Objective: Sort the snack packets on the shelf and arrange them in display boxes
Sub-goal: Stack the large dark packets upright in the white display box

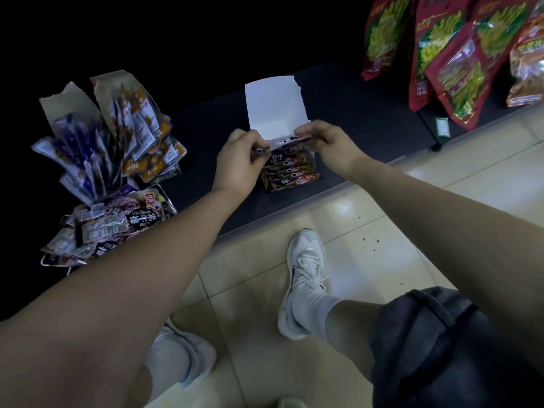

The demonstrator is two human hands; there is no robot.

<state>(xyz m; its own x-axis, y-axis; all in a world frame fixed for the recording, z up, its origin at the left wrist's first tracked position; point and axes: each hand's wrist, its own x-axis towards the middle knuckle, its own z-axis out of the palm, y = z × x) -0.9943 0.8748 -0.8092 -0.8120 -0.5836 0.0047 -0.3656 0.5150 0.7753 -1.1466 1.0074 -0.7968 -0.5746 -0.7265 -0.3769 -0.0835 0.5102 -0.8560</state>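
Both hands pinch one packet (287, 140) by its ends: left hand (241, 160) clamped on the left end, right hand (326, 142) on the right end, fingers curled. Packet is held flat just above the open box (273, 104), at its mouth.

Nearest: dark shorts (426, 334) lower right, white shoe (303, 278) on pale tiled floor (368, 245), second shoe (188, 354) partly hidden under the left forearm.

Next: front edge of the dark shelf (353, 119). Box sits on it near the edge, white lid flap standing up at the back. Inside, a row of dark packets (291, 172) with red and white print, overlapped and leaning, filling the front part.

Left on the shelf: a heap of dark meat-print packets (117, 225) at the near edge. Behind it, purple packets (79, 148) and orange packets (144, 134) stand fanned out in brown torn-open boxes, side by side and touching.

Far right: big red bags (447, 54) with green contents lean upright, overlapping. A small green tag (441, 126) sits on the shelf just in front of them. Background beyond is black, cannot tell what is there.
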